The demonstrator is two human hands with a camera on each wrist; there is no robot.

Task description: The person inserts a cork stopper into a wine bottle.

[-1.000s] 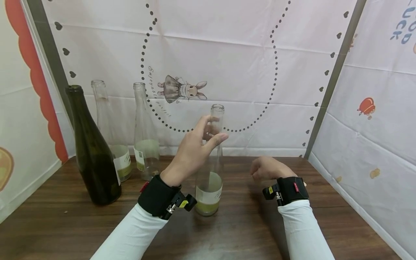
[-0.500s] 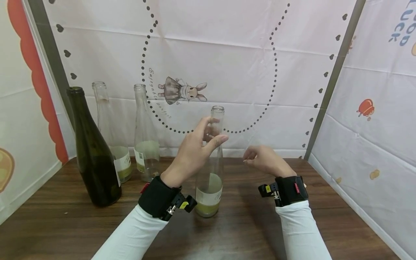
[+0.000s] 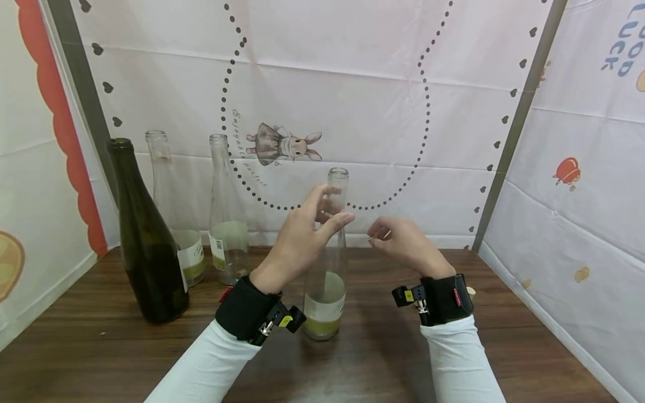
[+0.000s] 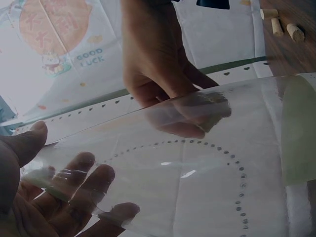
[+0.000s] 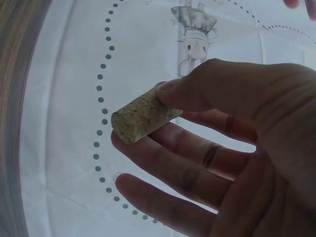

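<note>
Clear glass shows between the thumb and fingers of my left hand point(image 3: 302, 232) in the head view, where it grips the neck of a tall, slim, transparent bottle with a white and green label point(image 3: 324, 310). That bottle stands on the brown wood-grain table point(image 3: 373, 364), its mouth point(image 3: 338, 173) above my fingers. My right hand point(image 3: 403, 243), fingers bent together, hangs just beside the neck, lower than the rim. I judge a steady left hold matters most, with the right raised over the rim before coming inward, so nothing knocks the glass. Leftward room is tight: a dark green glass bottle point(image 3: 151, 257) and two more clear labelled bottles point(image 3: 188, 252) point(image 3: 228, 240) stand there. White printed cloth point(image 3: 332, 84) borders the back, so I would favour the wider span of tabletop on the right.

Through the left wrist view, my curled left fingers show through the glass, with the right hand close behind it. Three loose tan corks point(image 4: 277, 27) lie at the upper right, worth avoiding with a forearm.

By the right wrist view, my right thumb and fingers pinch a speckled tan cylindrical cork point(image 5: 140, 116). One end sticks out bare; I would leave it so and line it up lengthwise with the neck.
</note>
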